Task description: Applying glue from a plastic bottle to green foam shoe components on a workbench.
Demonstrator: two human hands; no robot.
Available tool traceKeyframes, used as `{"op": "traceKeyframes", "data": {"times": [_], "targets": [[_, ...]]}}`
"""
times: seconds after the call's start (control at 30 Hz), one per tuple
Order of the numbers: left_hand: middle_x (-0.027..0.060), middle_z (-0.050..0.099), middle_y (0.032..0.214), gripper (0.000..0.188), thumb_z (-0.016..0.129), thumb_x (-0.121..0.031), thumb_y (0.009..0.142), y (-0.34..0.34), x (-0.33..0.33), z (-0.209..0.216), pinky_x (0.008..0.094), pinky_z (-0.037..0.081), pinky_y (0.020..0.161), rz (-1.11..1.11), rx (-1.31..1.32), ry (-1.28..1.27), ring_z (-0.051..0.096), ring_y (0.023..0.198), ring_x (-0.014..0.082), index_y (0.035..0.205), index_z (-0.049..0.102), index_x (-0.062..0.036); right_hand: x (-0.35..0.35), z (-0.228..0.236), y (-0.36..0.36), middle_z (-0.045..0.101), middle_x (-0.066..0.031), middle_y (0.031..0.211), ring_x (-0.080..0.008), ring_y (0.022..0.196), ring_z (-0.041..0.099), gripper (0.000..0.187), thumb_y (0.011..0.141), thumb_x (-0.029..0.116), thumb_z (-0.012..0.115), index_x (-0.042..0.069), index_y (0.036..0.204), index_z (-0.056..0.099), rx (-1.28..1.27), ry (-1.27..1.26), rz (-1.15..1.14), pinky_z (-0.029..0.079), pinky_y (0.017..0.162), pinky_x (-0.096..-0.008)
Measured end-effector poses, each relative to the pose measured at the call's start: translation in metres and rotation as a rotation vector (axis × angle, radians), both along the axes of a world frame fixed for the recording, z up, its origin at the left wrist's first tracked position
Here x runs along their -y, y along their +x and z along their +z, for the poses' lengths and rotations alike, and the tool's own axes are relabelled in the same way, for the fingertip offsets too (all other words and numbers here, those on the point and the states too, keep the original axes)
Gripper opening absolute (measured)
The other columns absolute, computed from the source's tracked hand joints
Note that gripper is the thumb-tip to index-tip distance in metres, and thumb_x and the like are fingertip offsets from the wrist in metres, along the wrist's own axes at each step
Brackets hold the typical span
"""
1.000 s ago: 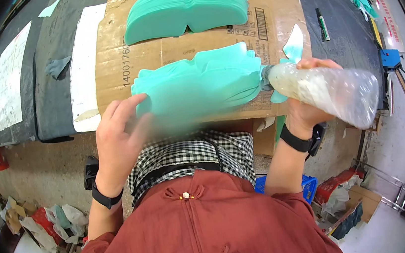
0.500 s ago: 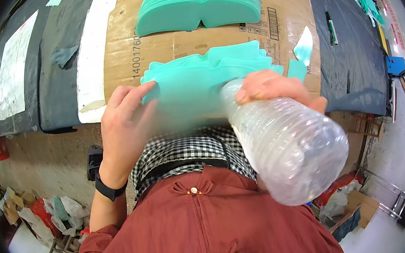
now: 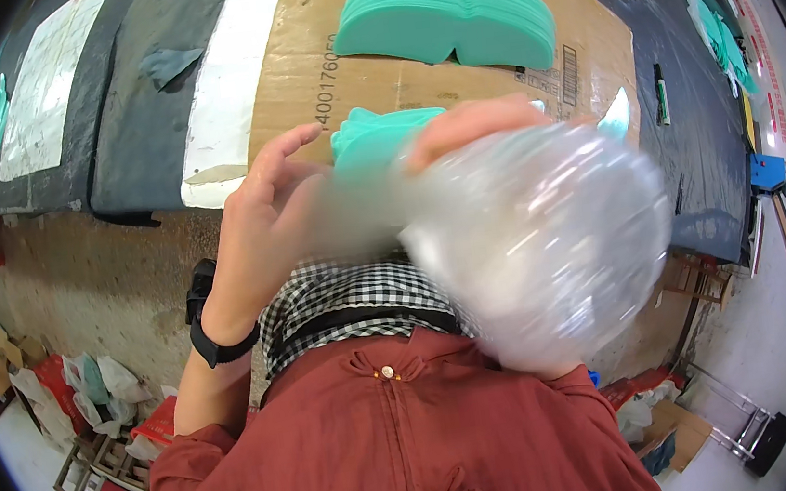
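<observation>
A large clear plastic bottle is in my right hand, which wraps around its upper part. The bottle tilts with its broad base toward me, smeared by motion, and hides much of that hand. Just beyond the hands, a loose pile of thin mint-green cut pieces lies on the cardboard, partly covered by the right hand. My left hand is raised at the left of this pile, index finger extended and fingers apart, with nothing visible in it. A blur between the hands hides what is there.
A neat thick stack of green double-lobed pieces stands farther back on the cardboard. A white sheet lies along the left, a marker pen on the dark table cover at right. Bags and a wooden rack sit at lower left.
The bottle has swung upward, its base turning more toward me. My left hand has come off the edge of the green pile. The whole view has shifted and tilted slightly.
</observation>
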State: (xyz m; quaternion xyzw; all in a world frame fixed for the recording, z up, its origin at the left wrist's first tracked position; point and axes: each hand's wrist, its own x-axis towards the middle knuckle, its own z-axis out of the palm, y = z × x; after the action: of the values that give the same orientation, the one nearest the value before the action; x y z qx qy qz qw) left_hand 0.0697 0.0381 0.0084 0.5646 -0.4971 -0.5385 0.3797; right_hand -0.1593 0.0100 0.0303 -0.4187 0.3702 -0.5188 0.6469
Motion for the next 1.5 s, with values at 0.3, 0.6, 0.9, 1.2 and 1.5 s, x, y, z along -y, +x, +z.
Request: {"op": "traceKeyframes", "data": {"times": [0.3,0.6,0.9,1.2,1.5], "targets": [[0.0042,0.071,0.106,0.044,0.058,-0.003,0.099,0.019,-0.009,-0.006,0.0258,0.053,0.084,0.051,-0.205,0.015,0.065,0.094,0.01,0.142,0.053,-0.0055,0.02,0.014,0.049,0.066,-0.0222,0.098,-0.0305,0.089,0.068,0.049,0.097,0.038,0.065,-0.006,0.114,0.055,0.202,-0.368,0.086,0.057,0.079,-0.0402],[0.0067,0.068,0.111,0.044,0.061,-0.009,0.1,0.05,-0.009,0.003,0.0276,0.05,0.09,0.125,-0.278,0.042,0.063,0.102,0.0113,0.143,0.052,-0.0062,0.023,-0.024,0.033,0.066,-0.0175,0.116,-0.0273,0.097,0.068,0.048,0.097,0.039,0.06,-0.001,0.124,0.058,0.424,0.131,0.066,0.058,0.084,-0.0415],[0.0035,0.068,0.11,0.045,0.067,-0.018,0.099,0.066,-0.016,0.002,0.0272,0.048,0.089,0.197,-0.219,0.024,0.061,0.101,0.0104,0.142,0.056,-0.0066,0.03,-0.002,0.024,0.065,-0.0158,0.111,-0.0234,0.099,0.064,0.065,0.103,0.058,0.047,-0.005,0.115,0.06,0.034,-0.186,0.367,0.055,0.086,-0.0379],[0.0038,0.065,0.111,0.034,0.064,-0.007,0.097,0.038,-0.009,0.012,0.0243,0.048,0.088,0.177,-0.296,-0.001,0.061,0.099,0.0085,0.131,0.062,-0.0029,0.014,0.021,0.07,0.076,-0.0103,0.098,-0.0252,0.081,0.072,0.048,0.105,0.038,0.044,0.002,0.098,0.075,-0.123,-0.269,0.15,0.056,0.075,-0.0372],[0.0022,0.063,0.109,0.033,0.071,-0.009,0.092,0.017,0.002,0.011,0.0256,0.047,0.088,-0.084,0.265,-0.147,0.059,0.099,0.0108,0.125,0.067,-0.0042,0.011,-0.002,-0.071,0.064,-0.0187,0.104,-0.0268,0.088,0.067,0.057,0.083,0.023,0.083,-0.004,0.121,0.051,-0.417,-0.67,-0.501,0.058,0.076,-0.0397]]}}
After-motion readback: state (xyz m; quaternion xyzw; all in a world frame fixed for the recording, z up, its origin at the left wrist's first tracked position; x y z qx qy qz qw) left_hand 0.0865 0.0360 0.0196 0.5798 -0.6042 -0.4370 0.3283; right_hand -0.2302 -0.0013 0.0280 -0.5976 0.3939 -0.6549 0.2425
